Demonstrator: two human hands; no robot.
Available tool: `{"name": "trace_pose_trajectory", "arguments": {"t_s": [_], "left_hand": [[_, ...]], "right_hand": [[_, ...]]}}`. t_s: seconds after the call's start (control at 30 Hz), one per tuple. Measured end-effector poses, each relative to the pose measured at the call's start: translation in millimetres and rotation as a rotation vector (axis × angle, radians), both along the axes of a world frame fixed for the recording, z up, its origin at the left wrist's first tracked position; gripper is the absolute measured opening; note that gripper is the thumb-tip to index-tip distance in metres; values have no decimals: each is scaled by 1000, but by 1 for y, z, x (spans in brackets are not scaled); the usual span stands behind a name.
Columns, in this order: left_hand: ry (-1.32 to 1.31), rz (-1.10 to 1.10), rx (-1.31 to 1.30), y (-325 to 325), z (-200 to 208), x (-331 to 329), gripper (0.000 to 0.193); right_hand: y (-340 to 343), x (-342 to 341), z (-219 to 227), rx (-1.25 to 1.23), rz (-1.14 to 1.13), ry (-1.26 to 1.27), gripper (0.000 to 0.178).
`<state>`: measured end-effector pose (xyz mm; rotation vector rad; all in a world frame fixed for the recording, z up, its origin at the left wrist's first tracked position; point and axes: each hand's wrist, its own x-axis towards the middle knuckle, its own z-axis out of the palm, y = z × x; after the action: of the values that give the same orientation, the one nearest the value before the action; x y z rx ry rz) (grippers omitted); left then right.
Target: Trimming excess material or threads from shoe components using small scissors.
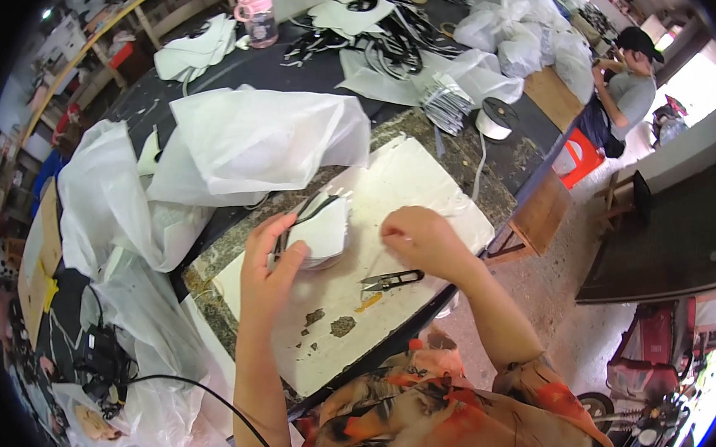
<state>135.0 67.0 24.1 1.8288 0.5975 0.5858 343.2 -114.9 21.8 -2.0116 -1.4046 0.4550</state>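
Two hands at a stack of white pieces on a white board

The left hand (266, 267) has its fingers closed around a stack of white pieces (323, 230), with black straps (304, 217) sticking up past the fingertips. The right hand (421, 237) is curled loosely on the board (421, 177); I cannot tell whether it pinches anything. Black snips (391, 280) lie just below its fingers, apart from them. Plastic bags (244, 144) lie beyond.

One head-worn fisheye looks steeply down, close over the white work board (422, 186).
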Motion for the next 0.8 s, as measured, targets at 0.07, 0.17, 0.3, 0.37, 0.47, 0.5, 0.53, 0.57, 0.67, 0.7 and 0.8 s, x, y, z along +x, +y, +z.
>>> {"name": "trace_pose_trajectory", "arguments": {"t_s": [0.07, 0.17, 0.3, 0.37, 0.47, 0.5, 0.53, 0.57, 0.67, 0.7, 0.8], "left_hand": [[43, 45, 81, -4, 2, 3, 41], [-11, 58, 66, -11, 5, 12, 42], [-67, 125, -22, -3, -7, -3, 37], [-73, 211, -210, 1, -13, -20, 31], [1, 284, 46, -4, -12, -43, 31], [-18, 344, 130, -3, -17, -49, 28], [-14, 357, 124, -2, -23, -56, 28], [115, 506, 332, 1, -28, -64, 28], [330, 712, 594, 11, -33, -100, 27], [333, 666, 596, 17, -45, -104, 25], [375, 577, 600, 25, -57, -115, 19]], "right_hand": [[-8, 4, -4, 162, -193, -88, 8], [-26, 21, 0, 4, -202, -275, 15], [-11, 14, 2, 77, -177, -338, 35], [6, 1, 22, 163, -153, -262, 33], [21, -19, 57, 285, -100, -32, 22], [24, -26, 65, 296, -18, -15, 22], [27, -34, 70, 308, 58, 0, 22], [33, -40, 69, 301, 65, -1, 22], [50, -60, 74, 201, 293, 120, 20], [53, -57, 66, 200, 306, 71, 17], [50, -49, 49, 188, 323, -21, 17]]}}
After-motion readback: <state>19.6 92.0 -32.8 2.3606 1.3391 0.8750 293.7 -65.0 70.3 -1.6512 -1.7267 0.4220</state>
